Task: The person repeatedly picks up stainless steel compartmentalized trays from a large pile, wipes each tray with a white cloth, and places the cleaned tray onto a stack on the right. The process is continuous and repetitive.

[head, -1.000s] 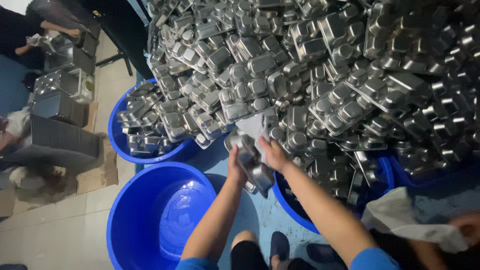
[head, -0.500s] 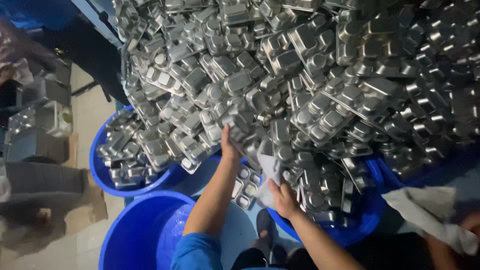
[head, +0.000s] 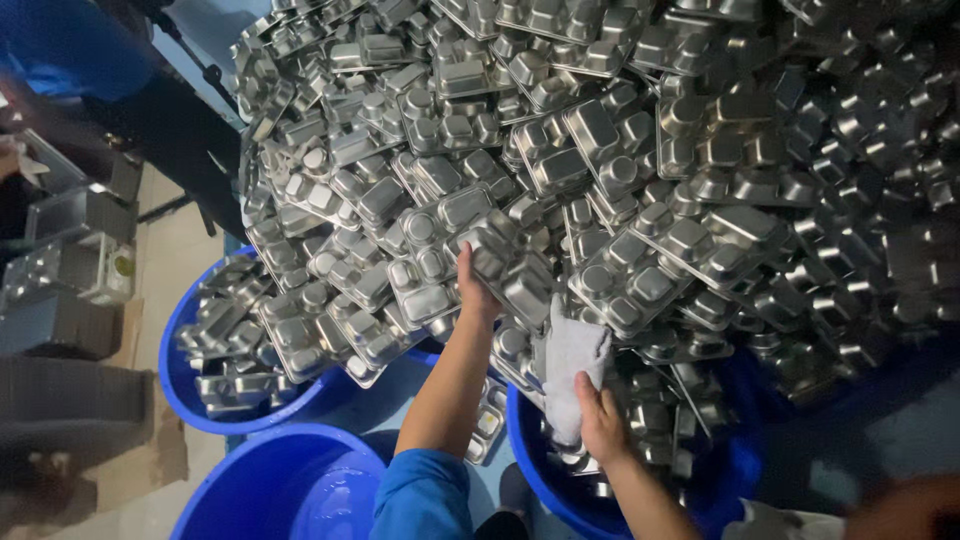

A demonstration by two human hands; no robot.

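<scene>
Tray [head: 510, 265], steel and compartmented, lay at the heap's [head: 620, 150] lower edge; left hand [head: 472, 290] clasped its rim to free it. Right hand [head: 600, 425] pinched a white cloth [head: 570, 365], kept ready beside it.

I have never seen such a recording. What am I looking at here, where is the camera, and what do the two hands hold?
The camera sits on a person's head and looks down at their own bare arms. Ahead lies a huge heap of shiny steel compartment trays. Round blue plastic tubs stand below; one at the left holds more trays. The left hand grips a steel tray in the heap. The right hand holds a crumpled white cloth.
</scene>
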